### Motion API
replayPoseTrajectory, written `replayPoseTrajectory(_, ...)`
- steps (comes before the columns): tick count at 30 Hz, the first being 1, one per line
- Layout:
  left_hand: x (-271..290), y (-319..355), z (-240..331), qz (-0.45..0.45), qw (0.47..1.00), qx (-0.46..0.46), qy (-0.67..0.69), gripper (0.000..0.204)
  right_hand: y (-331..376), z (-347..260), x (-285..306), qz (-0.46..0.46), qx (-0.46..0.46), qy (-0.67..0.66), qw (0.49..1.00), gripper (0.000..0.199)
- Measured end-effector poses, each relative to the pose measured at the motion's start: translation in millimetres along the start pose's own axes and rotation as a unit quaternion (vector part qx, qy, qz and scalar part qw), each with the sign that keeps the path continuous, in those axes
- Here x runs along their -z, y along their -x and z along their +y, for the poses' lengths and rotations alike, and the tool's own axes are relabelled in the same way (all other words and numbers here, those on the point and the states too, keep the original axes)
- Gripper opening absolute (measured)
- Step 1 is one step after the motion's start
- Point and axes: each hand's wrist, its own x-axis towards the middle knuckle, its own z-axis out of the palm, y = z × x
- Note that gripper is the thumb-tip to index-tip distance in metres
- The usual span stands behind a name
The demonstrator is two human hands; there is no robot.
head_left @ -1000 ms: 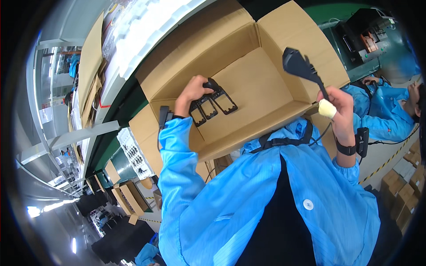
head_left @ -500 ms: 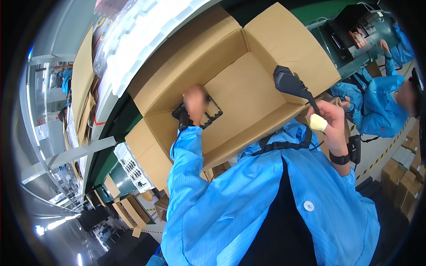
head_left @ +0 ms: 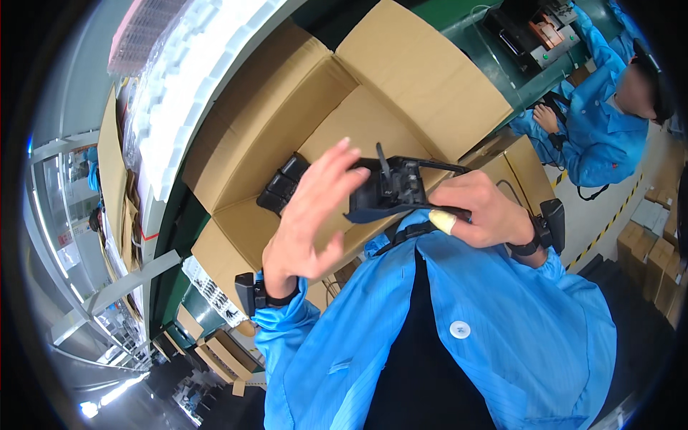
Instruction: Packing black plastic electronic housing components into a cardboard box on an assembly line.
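"Grasping anything, that right grip [head_left: 484,209]?"

"Yes, clenched on one end of a black part [head_left: 390,192], centre of frame, by the carton's [head_left: 430,75] near wall. Left grip [head_left: 312,215] not closed on anything, fingers spread; contact with the part, can't tell."

"What could go wrong?"

"One-ended hold, so it might swivel or drop if those left fingers bump it. Carton wall could snag it too, I'd say."

"In the way?"

"Left grip partly hides black pieces [head_left: 281,188] inside the carton, left of centre. Clear plastic trays [head_left: 211,75], upper left; co-worker [head_left: 609,147], upper right."
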Motion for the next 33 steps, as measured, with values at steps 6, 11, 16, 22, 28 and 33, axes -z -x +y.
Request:
replayPoseTrajectory(6, -11, -28, 29, -0.178, 0.979, -0.042, -0.09, 0.075, -1, -5, 11, -0.06, 0.055, -0.006, 0.997, 0.013)
replayPoseTrajectory(11, -23, -18, 26, -0.026, 0.989, -0.096, -0.107, 0.048, 5, 1, 25, -0.039, 0.04, -0.044, 0.997, 0.012)
replayPoseTrajectory(16, -38, -20, 18, 0.027, 0.992, -0.097, -0.076, 0.039, 6, 10, 31, -0.032, 0.049, -0.074, 0.995, 0.012)
replayPoseTrajectory(22, -38, -26, 25, 0.032, 0.99, -0.095, -0.098, 0.039, 4, 17, 36, -0.037, 0.035, -0.112, 0.992, 0.011)
replayPoseTrajectory(28, -41, -18, 37, 0.052, 0.964, -0.129, -0.226, 0.046, 2, 23, 43, -0.065, 0.049, -0.162, 0.983, 0.011)
replayPoseTrajectory(33, -39, -6, 36, 0.058, 0.959, -0.134, -0.242, 0.042, -1, 12, 47, -0.025, 0.13, -0.029, 0.991, 0.018)
